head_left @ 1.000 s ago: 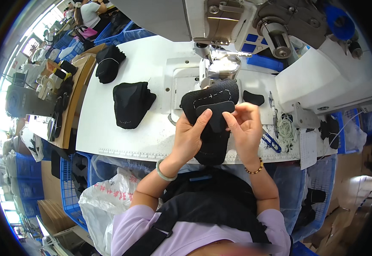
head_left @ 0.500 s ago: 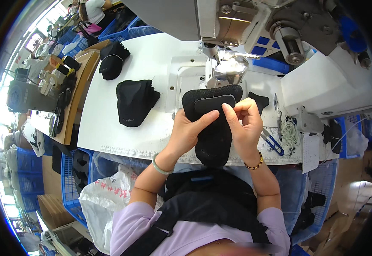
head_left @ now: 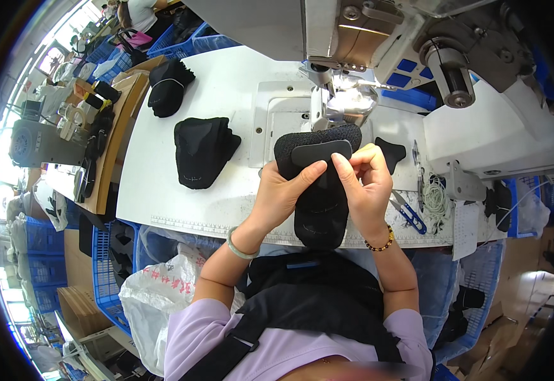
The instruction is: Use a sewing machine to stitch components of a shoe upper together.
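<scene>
In front of the sewing machine (head_left: 348, 105), both hands hold a long black fabric piece (head_left: 320, 219), wide at its top and rounded at its lower end. A smooth black oblong patch (head_left: 315, 153) lies across its wide top. My left hand (head_left: 282, 193) grips the left side, its thumb on the patch's lower edge and its other fingers hidden behind the fabric. My right hand (head_left: 367, 184) pinches the right end of the patch, thumb on top and fingers curled. The top of the fabric piece is just below the machine's sewing head.
Left on the white table (head_left: 143, 184) lie a black fabric stack (head_left: 204, 152) and a tied black bundle (head_left: 169, 87). To the right are blue-handled thread snips (head_left: 410, 214), coiled pale cord (head_left: 437, 197) and a small black piece (head_left: 392, 153). A blue crate (head_left: 106, 273) stands below the table's left edge.
The view has shifted slightly, so the machine sits a little further right. Both hands keep nearly the same grip on the black fabric piece and patch.
</scene>
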Tool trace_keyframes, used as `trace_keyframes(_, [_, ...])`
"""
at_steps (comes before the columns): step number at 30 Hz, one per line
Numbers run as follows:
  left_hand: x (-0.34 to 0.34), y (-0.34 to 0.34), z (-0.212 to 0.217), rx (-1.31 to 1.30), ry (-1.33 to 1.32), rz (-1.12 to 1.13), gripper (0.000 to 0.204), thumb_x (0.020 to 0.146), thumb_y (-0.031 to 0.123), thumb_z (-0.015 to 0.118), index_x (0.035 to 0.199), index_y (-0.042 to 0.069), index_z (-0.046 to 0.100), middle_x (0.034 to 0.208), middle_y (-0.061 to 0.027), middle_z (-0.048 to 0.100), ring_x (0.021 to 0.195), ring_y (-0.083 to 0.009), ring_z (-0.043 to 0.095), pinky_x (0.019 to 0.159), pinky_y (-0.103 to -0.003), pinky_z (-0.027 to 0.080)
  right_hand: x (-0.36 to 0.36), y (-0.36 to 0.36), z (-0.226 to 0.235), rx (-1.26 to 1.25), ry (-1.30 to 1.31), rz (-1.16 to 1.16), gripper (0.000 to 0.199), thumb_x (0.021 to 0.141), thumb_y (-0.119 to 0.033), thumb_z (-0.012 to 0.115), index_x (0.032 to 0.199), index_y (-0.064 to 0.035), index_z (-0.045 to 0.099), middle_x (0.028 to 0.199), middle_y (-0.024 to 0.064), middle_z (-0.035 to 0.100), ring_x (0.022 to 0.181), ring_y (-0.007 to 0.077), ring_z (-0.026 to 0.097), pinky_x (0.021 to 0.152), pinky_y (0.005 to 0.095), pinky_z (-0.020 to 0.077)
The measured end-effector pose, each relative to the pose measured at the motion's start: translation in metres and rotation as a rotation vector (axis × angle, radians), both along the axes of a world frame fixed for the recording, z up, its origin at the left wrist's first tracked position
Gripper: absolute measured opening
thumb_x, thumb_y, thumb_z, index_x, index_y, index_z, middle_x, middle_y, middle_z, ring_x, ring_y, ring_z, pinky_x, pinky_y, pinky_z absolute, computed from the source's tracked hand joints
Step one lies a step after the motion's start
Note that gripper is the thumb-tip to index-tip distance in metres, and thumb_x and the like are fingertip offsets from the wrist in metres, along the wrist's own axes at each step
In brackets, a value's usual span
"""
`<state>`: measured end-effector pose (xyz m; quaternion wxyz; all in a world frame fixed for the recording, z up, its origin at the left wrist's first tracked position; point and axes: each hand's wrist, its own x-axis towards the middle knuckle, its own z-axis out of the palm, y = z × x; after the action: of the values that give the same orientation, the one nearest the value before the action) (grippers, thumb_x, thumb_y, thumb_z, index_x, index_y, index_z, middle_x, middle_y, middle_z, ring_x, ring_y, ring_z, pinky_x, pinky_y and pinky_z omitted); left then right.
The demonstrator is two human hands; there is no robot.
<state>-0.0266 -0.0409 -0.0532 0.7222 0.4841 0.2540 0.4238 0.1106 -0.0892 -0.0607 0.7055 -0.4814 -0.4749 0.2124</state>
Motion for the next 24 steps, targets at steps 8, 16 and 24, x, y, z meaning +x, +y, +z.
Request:
trace_keyframes(8, [0.001, -0.001, 0.001, 0.054, 0.055, 0.025, 0.020, 0.089, 0.013, 0.066, 0.102, -0.003, 0.066, 0.092, -0.0038, 0.068, 0.081, -0.0078, 0.061, 0.071, -0.022, 0.050, 0.002, -0.002, 0.001, -0.012, 0.023, 0.031, 0.022, 0.084, -0.008, 0.070, 0.080, -0.0052, 0.049, 0.072, -0.0036, 0.047, 0.058, 0.0003, 0.043, 0.051, 0.0158, 0.0356])
trace_keyframes(16, [0.000, -0.002, 0.020, -0.031, -0.043, 0.080, 0.020, 0.088, 0.013, 0.066, 0.100, -0.004, 0.065, 0.091, -0.0054, 0.067, 0.079, -0.0089, 0.061, 0.069, -0.023, 0.050, 0.039, -0.012, -0.010, 0.133, -0.659, -0.300, 0.020, 0.081, -0.002, 0.068, 0.098, -0.0080, 0.061, 0.095, 0.0034, 0.048, 0.071, 0.0108, 0.049, 0.059, 0.0227, 0.0422])
trace_keyframes(24, [0.001, -0.009, 0.033, -0.042, -0.119, 0.145, 0.019, 0.089, 0.011, 0.064, 0.101, -0.004, 0.064, 0.094, -0.0069, 0.066, 0.081, -0.0103, 0.061, 0.071, -0.023, 0.050, 0.041, 0.006, 0.000, 0.642, -1.292, -0.290, 0.034, 0.061, -0.011, 0.077, 0.094, -0.0205, 0.073, 0.095, -0.0002, 0.046, 0.080, 0.0162, 0.047, 0.067, 0.0284, 0.0380])
